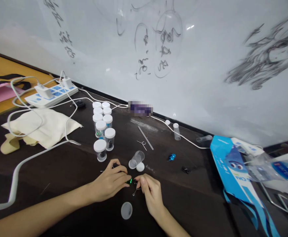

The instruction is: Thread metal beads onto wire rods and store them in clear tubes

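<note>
Lower centre of frame, left hand [110,182] pinches a green piece [130,181] just left of the black piece [135,182] gripped by the right hand [152,190], long axes unclear.

"CHA" [240,180] stands on the blue bag [233,172], while the whiteboard's [195,89] handwriting [164,49] is not clearly legible.

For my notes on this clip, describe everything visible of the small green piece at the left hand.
The small green piece looks bright and glossy; its material is unclear. It shows at the fingertips of the left hand, which appear to grip it and hide part of it. It is over the dark table, beside a black piece at the right hand.
</note>
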`<state>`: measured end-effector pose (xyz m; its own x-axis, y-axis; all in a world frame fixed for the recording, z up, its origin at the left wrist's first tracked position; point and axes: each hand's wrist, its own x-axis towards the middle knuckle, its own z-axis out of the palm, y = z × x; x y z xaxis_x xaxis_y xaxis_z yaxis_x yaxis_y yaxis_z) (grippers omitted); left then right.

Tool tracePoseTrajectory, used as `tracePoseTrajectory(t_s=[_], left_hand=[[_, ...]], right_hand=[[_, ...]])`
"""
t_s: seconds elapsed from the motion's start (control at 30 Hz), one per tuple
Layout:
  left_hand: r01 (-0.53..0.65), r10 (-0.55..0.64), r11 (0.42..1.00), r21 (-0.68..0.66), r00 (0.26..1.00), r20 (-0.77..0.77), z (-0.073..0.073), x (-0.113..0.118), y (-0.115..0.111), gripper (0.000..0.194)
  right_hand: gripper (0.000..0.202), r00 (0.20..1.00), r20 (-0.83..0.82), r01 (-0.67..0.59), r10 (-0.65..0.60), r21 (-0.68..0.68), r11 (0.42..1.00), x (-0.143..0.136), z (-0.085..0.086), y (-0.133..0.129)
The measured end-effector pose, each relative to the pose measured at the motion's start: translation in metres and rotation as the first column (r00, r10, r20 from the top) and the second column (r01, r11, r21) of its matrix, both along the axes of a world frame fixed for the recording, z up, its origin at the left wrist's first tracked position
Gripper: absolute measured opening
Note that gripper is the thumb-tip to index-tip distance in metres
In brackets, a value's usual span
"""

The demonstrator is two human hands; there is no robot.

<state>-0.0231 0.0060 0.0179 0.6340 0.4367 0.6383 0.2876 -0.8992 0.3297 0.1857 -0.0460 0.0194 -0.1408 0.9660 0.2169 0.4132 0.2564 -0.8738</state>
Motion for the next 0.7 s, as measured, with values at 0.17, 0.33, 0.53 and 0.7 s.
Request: tracePoseTrajectory(t_s=[0.17,0.33,0.53,0.7], left_hand=[[-0.004,0.004,1.000,0.002,1.000,0.001,0.0002,0.0002,0.0001,0.013],[-0.016,0.016,1.000,0.002,1.000,0.001,-0.0017,0.0002,-0.0005,0.013],[0.005,-0.005,1.000,0.001,1.000,0.002,0.0014,0.0000,0.0000,0.013],[0.000,0.000,1.000,-0.006,1.000,0.012,0.0018,0.0003,-0.0002,0.013]], right_hand=[[0.035,1.000,0.000,0.003,-0.003,0.000,1.000,-0.0001,0.0008,-0.0006],[0.036,1.000,-0.004,0.002,-0.002,0.001,1.000,0.0004,0.0001,-0.0011],[0.037,1.000,-0.013,-0.006,0.006,0.007,1.000,0.0006,-0.0009,-0.0008],[0.035,1.000,-0.017,0.001,-0.001,0.003,1.000,0.0009,-0.0010,-0.0009]])
